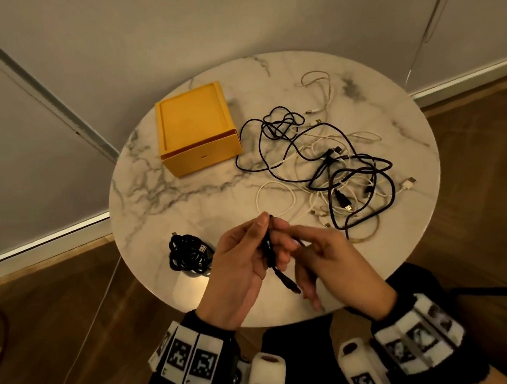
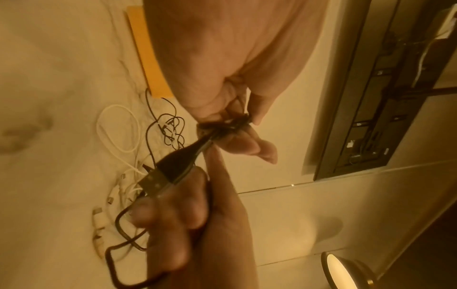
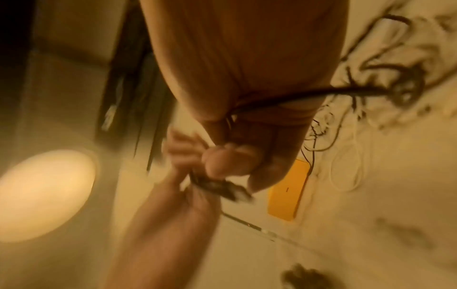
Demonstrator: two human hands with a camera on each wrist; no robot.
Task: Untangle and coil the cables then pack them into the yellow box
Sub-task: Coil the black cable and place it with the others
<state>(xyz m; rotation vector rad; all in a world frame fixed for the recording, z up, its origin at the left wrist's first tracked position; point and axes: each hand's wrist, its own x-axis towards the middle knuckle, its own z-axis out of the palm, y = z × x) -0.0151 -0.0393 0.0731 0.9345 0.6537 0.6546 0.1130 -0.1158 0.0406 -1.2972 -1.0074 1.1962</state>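
**A:** What's nearest the camera?

**B:** Both hands, held together over the near edge of the marble table [image 1: 159, 201]. The left hand [image 1: 241, 265] has its fingers curled round a small bunch of black cable [image 1: 269, 249], and a USB plug [image 2: 154, 180] hangs out below it. The right hand [image 1: 324, 256] pinches the same cable right beside the left one (the right wrist view is blurry, but it shows a strand running across the palm).

**A:** And on the table?

**B:** Just left of the hands sits a coiled black cable [image 1: 188, 253], already bundled. Further out to the right is the tangled pile [image 1: 334, 167], black and white leads looped over each other, with a loose white cable [image 1: 318, 91] behind it.

**A:** The box?

**B:** The yellow box [image 1: 197, 129] is at the far left of the table, near the pile but not touching it. It looks closed from above, so I can't tell what's inside. No cable lies on top of it.
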